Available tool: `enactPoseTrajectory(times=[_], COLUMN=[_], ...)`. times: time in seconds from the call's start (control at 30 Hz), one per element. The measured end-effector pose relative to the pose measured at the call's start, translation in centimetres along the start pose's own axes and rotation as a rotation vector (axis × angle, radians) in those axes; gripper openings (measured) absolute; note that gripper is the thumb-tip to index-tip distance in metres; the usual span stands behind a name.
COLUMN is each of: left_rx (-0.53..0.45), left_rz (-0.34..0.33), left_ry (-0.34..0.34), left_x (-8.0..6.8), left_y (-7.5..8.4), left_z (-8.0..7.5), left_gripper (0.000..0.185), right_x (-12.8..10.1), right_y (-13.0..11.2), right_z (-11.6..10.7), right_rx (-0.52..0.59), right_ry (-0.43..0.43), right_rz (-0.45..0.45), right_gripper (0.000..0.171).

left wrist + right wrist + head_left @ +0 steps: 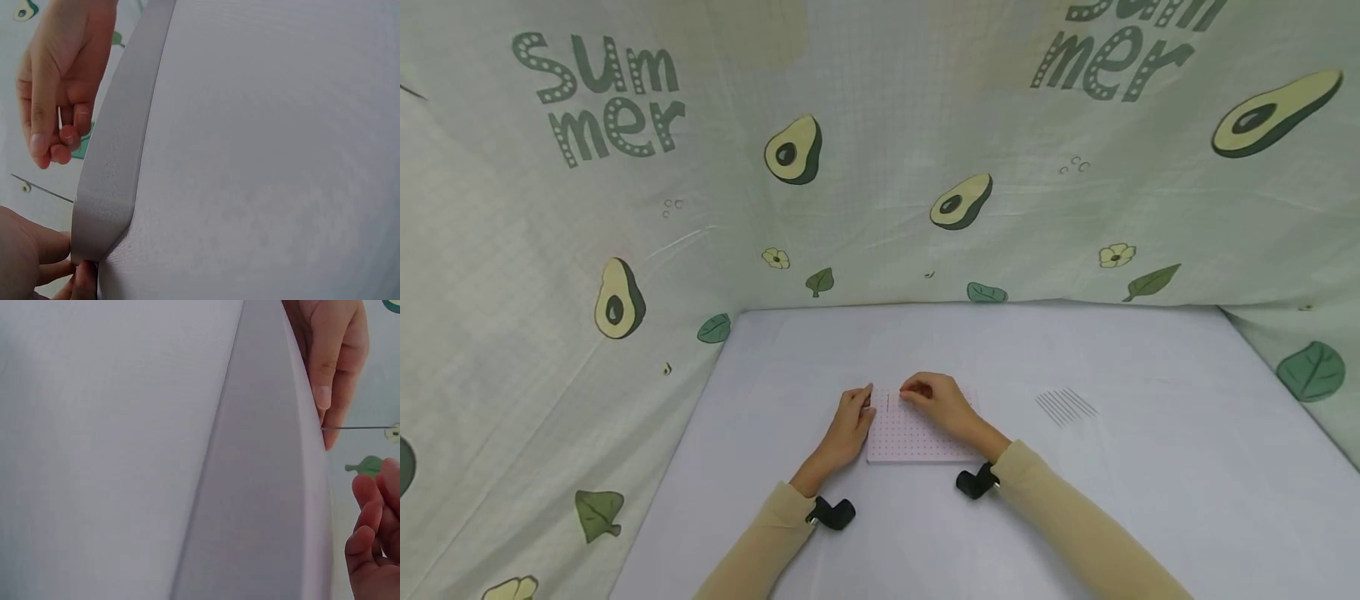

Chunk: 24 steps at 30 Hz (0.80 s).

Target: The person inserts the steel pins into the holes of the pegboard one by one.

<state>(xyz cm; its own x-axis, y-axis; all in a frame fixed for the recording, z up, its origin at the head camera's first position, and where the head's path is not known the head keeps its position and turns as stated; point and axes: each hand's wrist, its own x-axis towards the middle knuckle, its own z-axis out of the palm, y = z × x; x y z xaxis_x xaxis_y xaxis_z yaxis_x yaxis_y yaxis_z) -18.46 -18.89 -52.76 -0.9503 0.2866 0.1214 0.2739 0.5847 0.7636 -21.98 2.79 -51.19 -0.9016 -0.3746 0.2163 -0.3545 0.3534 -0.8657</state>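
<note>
The right hand point(942, 402) has its fingers point(47, 134) curled together at the tips, above a thin pin point(888, 402) that stands upright in the board point(917, 437); whether they pinch anything I cannot tell. The left hand point(852, 419) rests against the board's left edge, fingers point(325, 369) lying fairly straight along it, pressing rather than clutching.

The head view alone gives the layout: a pale pink board dotted with red, lying flat on the tabletop point(1150, 483) between the two hands, the pin near its far left corner, just beside the left fingertips and just left of the right ones. The wrist views lose the dots but show the board's thick edge close up. In the left wrist view the pin point(42, 188) appears as a fine line below the right fingers, seemingly not touching them. In the right wrist view the pin point(356, 428) runs out from beside the left fingertips.

To the right, well apart from the board, a row of spare pins point(1066, 406) lies on the tabletop. An avocado-print cloth point(880, 167) walls in the back and sides. The board's bulk fills both wrist views and hides most of the tabletop.
</note>
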Motion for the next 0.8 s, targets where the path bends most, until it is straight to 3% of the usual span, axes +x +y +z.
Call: enactPoseTrajectory(times=[0.27, 0.8], left_rx=[0.007, 0.003], left_rz=[0.001, -0.030], left_ry=[-0.006, -0.012], left_x=[0.0, 0.2], left_y=[0.0, -0.1], left_z=[0.0, -0.1], left_gripper=[0.048, 0.050], right_x=[-0.4, -1.7], right_y=[0.0, 1.0], right_z=[-2.1, -7.5], right_rx=[0.022, -0.002], right_ry=[0.077, 0.257], right_rz=[0.082, 0.135], right_gripper=[0.013, 0.017])
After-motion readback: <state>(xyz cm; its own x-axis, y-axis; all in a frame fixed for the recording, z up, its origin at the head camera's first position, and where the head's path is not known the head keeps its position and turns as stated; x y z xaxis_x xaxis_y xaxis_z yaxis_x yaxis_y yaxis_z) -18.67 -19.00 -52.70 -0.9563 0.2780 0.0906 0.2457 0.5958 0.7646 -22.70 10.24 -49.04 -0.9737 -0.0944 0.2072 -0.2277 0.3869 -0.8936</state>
